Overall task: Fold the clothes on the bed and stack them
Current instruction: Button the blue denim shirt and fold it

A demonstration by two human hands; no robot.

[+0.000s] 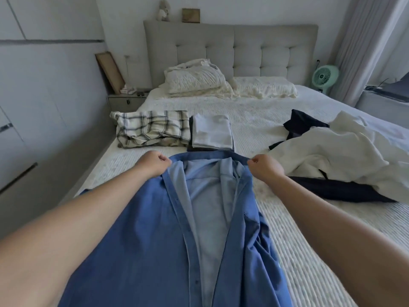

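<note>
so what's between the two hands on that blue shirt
In the head view, the blue shirt's collar band stretches between the left hand and right hand, with the lighter inside of the open shirt just below it.

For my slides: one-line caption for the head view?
Both hands, left and right, pinch an open blue shirt at its collar over the bed.
</note>
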